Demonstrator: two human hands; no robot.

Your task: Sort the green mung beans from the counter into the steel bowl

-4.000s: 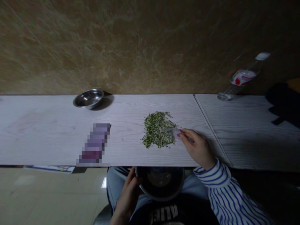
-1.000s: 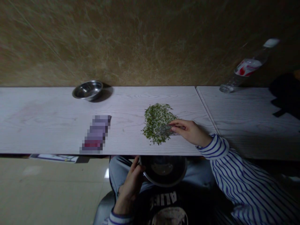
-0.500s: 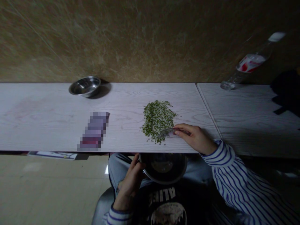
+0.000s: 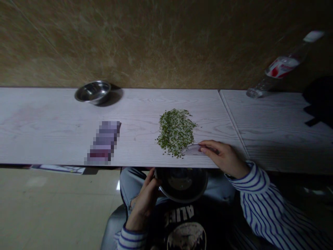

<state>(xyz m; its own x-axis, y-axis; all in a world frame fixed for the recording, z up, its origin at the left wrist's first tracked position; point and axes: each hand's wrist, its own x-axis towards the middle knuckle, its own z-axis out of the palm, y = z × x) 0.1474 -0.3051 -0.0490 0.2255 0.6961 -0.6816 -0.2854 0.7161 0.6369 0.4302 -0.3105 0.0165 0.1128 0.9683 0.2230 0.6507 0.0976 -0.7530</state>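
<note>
Small green beans (image 4: 174, 131), like mung beans, lie spread in a loose patch on the pale wooden tabletop (image 4: 137, 139). My right hand (image 4: 225, 158) pinches a thin clear plastic piece (image 4: 191, 150) with a curved edge; its exact kind is hard to tell. That piece rests low by the lower right border of the patch. Below the table edge, my left hand (image 4: 147, 194) grips the left rim of a deep metal bowl (image 4: 183, 200) over my lap. The bowl's inside is dark, with a few greenish specks near the table edge.
A small steel bowl (image 4: 93, 93) stands at the back left by the wall. A pixelated flat rectangular item (image 4: 105, 142) lies left of the beans. At the right stand a clear bottle (image 4: 282, 66) and a dark object (image 4: 319, 100). A seam (image 4: 232, 121) crosses the tabletop.
My right hand has drawn the plastic piece slightly right, away from the beans. My left hand and the metal bowl stay in place. The view has tilted a little.
</note>
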